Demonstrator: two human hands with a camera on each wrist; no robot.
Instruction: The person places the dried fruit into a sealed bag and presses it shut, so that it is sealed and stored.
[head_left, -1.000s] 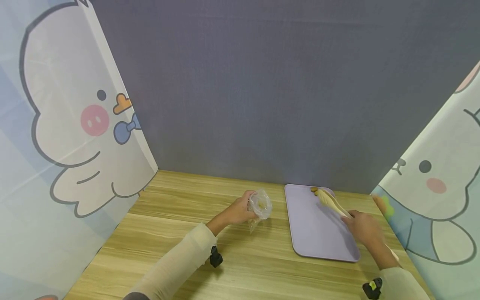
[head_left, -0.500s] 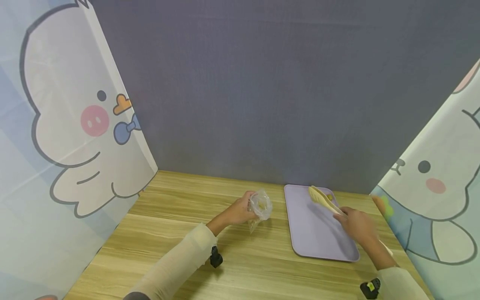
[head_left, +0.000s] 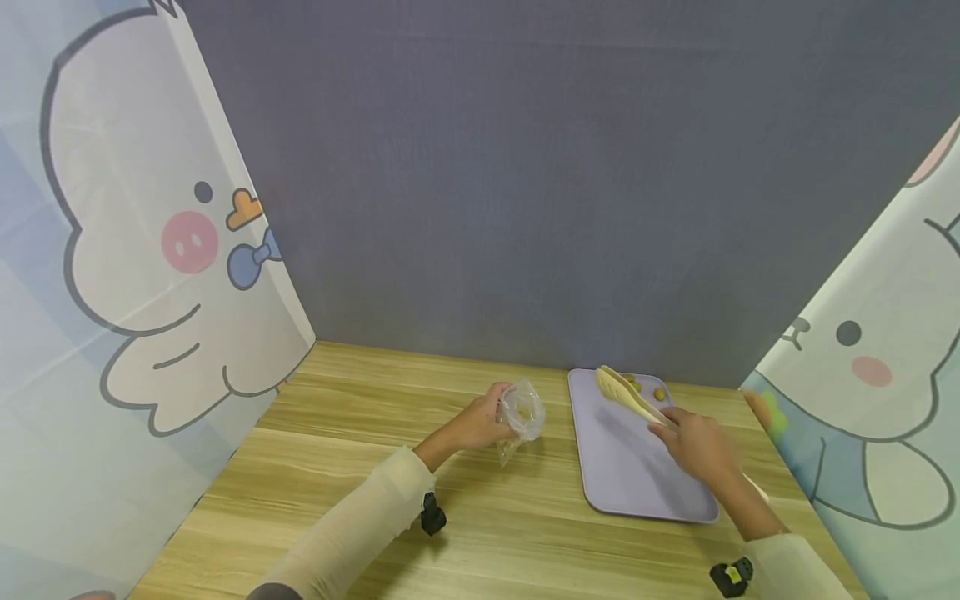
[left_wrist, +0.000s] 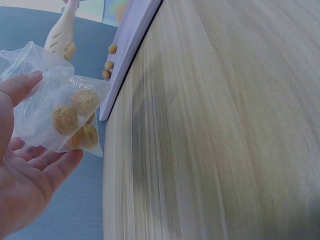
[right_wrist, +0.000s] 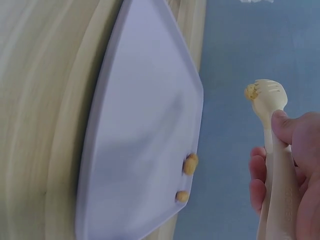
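My left hand (head_left: 480, 421) holds a clear plastic bag (head_left: 534, 421) above the table, its mouth spread. In the left wrist view several walnuts (left_wrist: 65, 119) lie in the bag, with the thumb at its rim and the fingers beneath. Over the lavender tray (head_left: 637, 475), my right hand (head_left: 701, 450) grips cream-coloured tongs (head_left: 628, 397). Between the tongs' slotted tips is a walnut (right_wrist: 250, 92), best seen in the right wrist view. More walnuts (right_wrist: 190, 164) sit on the tray near its far edge.
The wood-grain table (head_left: 352, 433) carries the tray on its right side. A grey panel (head_left: 487, 208) rises behind it, and cartoon-printed sheets (head_left: 150, 208) stand at both sides. Bare tabletop separates the bag from the tray.
The right hand and tongs have moved left over the tray, away from the walnuts at its far edge, lifting one walnut. The left hand and bag stay put.
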